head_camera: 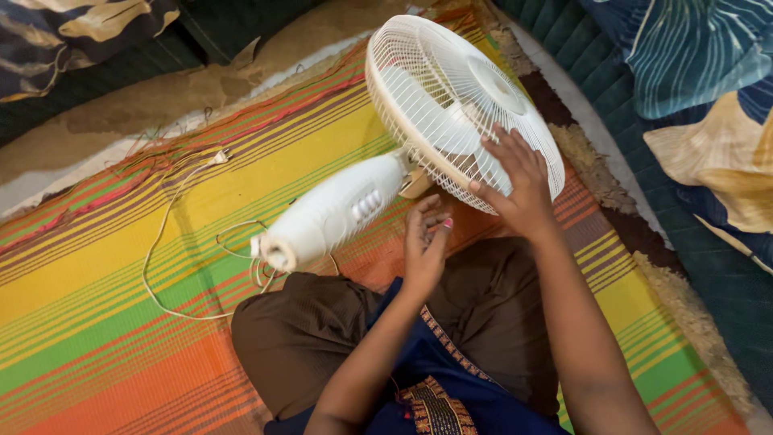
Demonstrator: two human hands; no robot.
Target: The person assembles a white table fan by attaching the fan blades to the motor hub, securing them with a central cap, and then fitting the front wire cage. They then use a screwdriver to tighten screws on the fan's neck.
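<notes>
Right hand [519, 181] lies spread, fingers released, on the fan [451, 105] grille; left hand [424, 242] hovers loosely curled, grasping nothing; steadying step, seemingly; next needs firmer hold.

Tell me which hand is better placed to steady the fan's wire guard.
Probably the right hand: its palm and fingers already lie flat on the fan guard. The left hand hovers below it, beside the white stem, touching neither.

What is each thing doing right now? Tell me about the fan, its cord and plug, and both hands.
Fan: lying tilted, blades not blurred.
Cord: loose on the mat.
Plug: lying on the mat, unplugged.
Right hand: open, flat on the fan's cage.
Left hand: fingers curled, holding nothing.
</notes>
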